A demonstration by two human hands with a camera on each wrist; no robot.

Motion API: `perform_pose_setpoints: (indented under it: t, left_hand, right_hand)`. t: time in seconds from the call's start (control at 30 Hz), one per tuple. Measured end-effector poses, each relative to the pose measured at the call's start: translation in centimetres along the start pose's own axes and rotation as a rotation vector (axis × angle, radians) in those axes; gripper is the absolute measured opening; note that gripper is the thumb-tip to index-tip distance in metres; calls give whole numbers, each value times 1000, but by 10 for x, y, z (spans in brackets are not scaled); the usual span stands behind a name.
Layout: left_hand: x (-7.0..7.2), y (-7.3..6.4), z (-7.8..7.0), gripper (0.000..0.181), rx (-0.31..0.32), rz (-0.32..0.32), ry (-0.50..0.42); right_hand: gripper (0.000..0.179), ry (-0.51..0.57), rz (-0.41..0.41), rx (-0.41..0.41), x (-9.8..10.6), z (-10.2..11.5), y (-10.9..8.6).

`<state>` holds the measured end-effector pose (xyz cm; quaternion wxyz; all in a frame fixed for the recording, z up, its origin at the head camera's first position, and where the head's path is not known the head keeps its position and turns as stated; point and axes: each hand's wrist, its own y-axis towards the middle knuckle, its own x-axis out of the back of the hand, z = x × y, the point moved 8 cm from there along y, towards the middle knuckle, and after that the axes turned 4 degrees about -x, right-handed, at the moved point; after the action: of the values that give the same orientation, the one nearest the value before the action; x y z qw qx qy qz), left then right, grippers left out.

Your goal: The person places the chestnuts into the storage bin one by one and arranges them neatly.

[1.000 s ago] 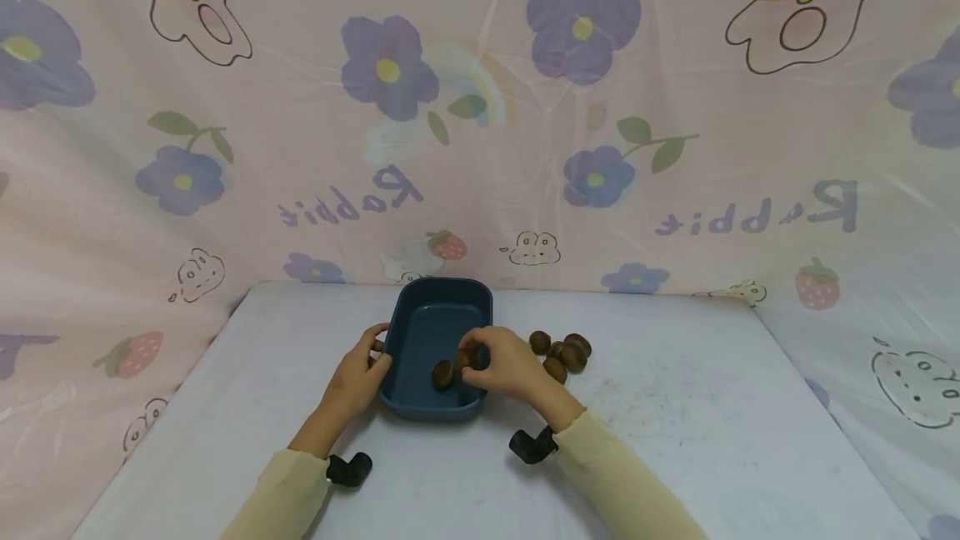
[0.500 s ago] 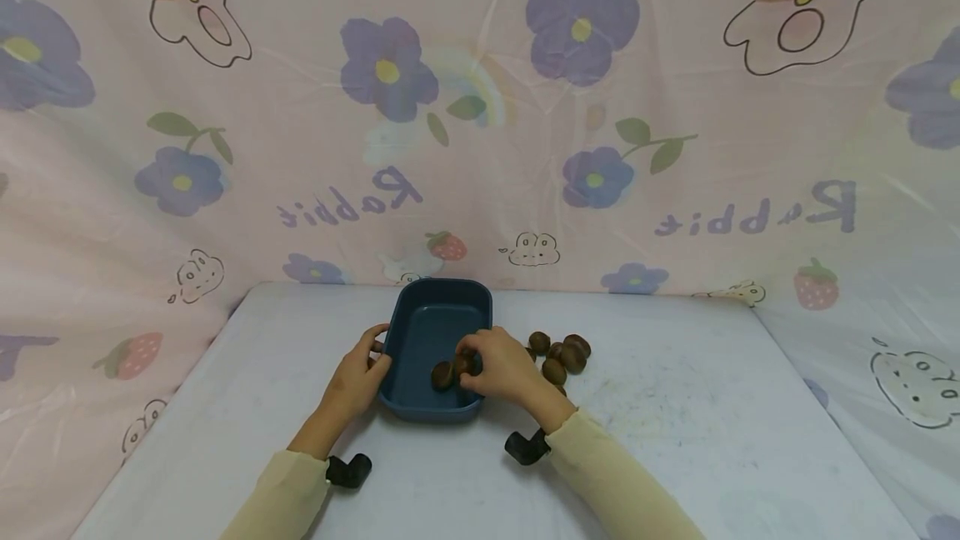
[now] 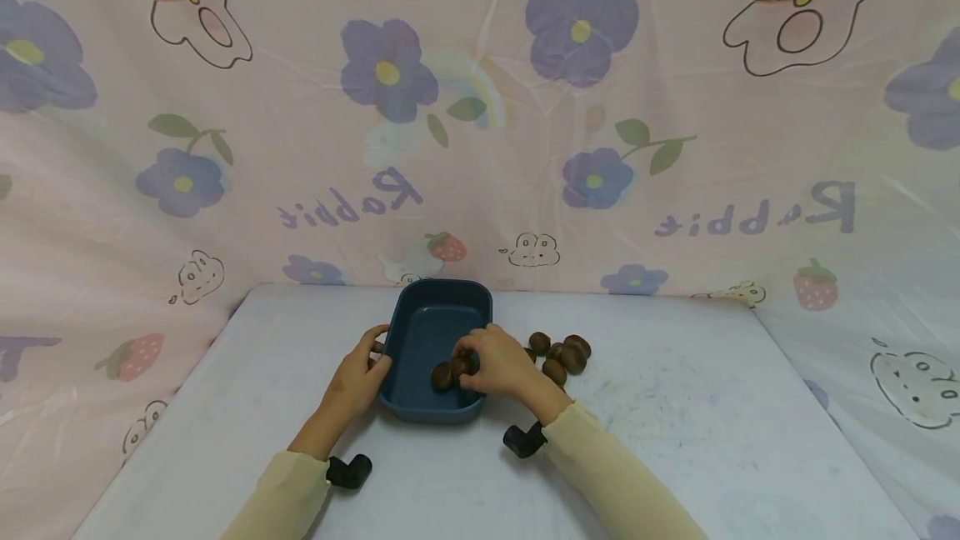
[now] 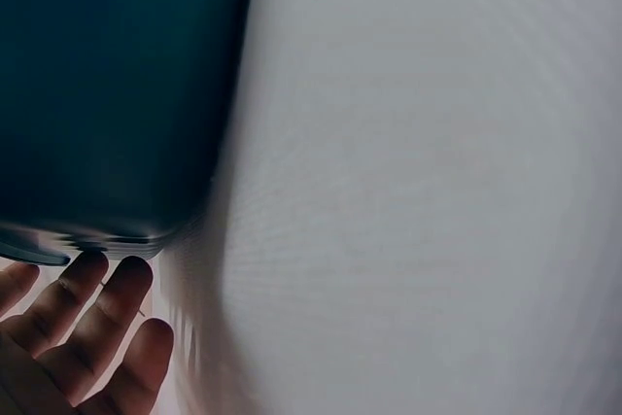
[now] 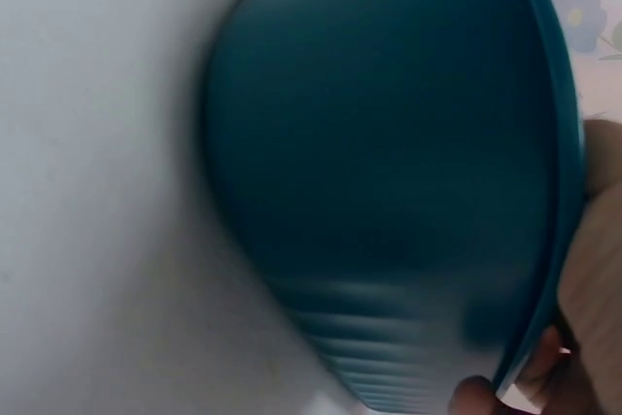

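A dark blue rectangular box [image 3: 431, 332] stands on the white table. My left hand [image 3: 357, 380] steadies its left side, with fingers [image 4: 109, 323] fairly straight against the outer wall in the left wrist view. Over the right rim reaches my right hand [image 3: 504, 367], pinching a brown chestnut [image 3: 462, 364] low inside the box. Its fingertips partly cover that chestnut. Another chestnut [image 3: 442, 376] lies on the box floor just left of it. The right wrist view shows mostly the outer wall of the box [image 5: 389, 143], with part of the right hand [image 5: 593, 279] at the rim.
Several loose chestnuts [image 3: 573, 358] lie in a group on the table, right of the box and partly behind the right hand. A printed cloth [image 3: 480, 157] hangs behind the table's far edge. Each wrist carries a small black fitting [image 3: 349, 471].
My right hand has shifted slightly left and lowered its chestnut beside the other one in the box. The left hand and the box have stayed put.
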<state>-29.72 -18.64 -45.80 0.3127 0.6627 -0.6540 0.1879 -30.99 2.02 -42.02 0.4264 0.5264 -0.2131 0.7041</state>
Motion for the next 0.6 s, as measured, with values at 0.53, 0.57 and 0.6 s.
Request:
perform_pose_setpoints:
  t: [0.53,0.57,0.6]
  left_hand:
    - [0,0,1,52,7,14,2]
    - [0,-1,1,52,6,16,2]
    - [-1,-1,1,52,5,16,1]
  right_hand:
    - [30,58,114,-16,-12,-3,9]
    - [30,59,116,-17,-13,-3,9]
    - [30,58,118,-19,-13,-3,9]
